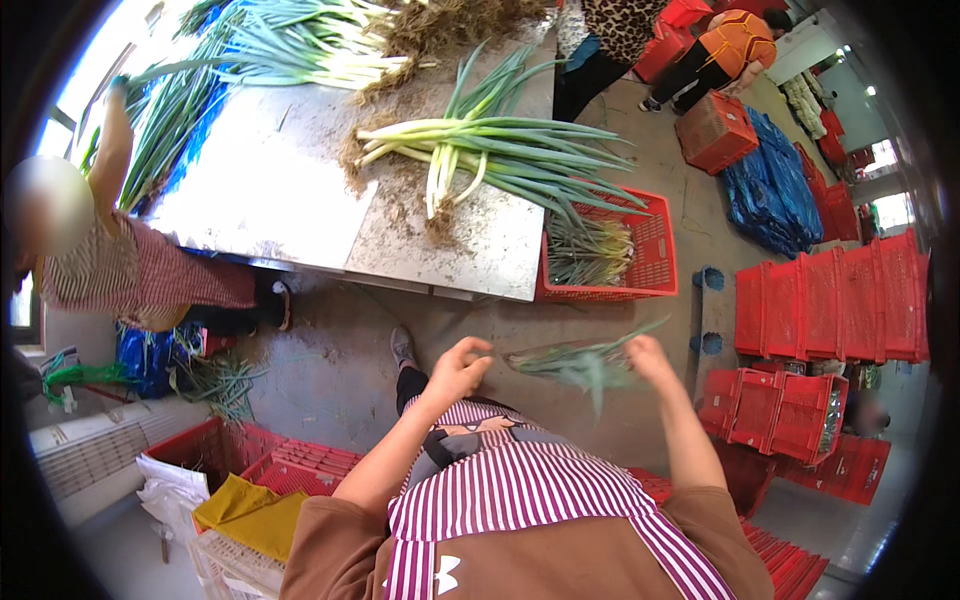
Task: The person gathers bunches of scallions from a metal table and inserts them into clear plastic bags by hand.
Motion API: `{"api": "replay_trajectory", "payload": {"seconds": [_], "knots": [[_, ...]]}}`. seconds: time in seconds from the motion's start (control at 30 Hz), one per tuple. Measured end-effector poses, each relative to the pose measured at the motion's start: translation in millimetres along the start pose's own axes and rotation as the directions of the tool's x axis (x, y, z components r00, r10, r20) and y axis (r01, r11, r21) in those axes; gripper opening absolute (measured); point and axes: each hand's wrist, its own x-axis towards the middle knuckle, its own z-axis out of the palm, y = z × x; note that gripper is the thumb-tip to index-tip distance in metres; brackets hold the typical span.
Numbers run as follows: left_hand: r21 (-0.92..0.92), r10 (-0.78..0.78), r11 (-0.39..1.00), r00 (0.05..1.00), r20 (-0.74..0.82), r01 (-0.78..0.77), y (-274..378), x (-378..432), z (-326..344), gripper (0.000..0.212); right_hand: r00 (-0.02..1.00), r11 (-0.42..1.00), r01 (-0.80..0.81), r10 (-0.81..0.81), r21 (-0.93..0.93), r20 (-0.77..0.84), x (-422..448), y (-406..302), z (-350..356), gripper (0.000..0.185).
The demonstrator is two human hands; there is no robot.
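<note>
My right hand grips some green onion leaves, blurred by motion, which hang to its left over the floor. My left hand is raised above my apron with its fingers curled and apart, and nothing shows in it. Ahead, crossed bundles of green onions with soil on their roots lie on the metal table. A red plastic crate with more green onions inside stands against the table's right end.
A larger heap of green onions covers the table's far side. A co-worker reaches over its left end. Stacked red crates stand right. Behind me on the left are red crates and a yellow cloth.
</note>
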Motion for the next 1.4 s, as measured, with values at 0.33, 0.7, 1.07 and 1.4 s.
{"api": "replay_trajectory", "payload": {"seconds": [0.33,0.7,1.07,1.4], "knots": [[0.332,0.172,0.943,0.895,-0.41,-0.029,-42,-15,-97,0.011,0.769,0.91,0.414,-0.346,0.007,-0.537,52,27,-183,0.028],[0.721,0.489,0.676,0.64,-0.593,0.151,79,76,-217,0.024,0.858,0.858,0.482,-0.42,0.179,-0.295,50,-126,17,0.016],[0.783,0.457,0.602,0.739,-0.496,0.153,60,140,-282,0.015,0.89,0.882,0.405,-0.441,0.24,0.115,33,-214,201,0.023],[0.617,0.54,0.761,0.723,-0.431,-0.201,98,74,-284,0.009,0.822,0.844,0.438,-0.515,0.309,0.242,77,-318,311,0.024]]}}
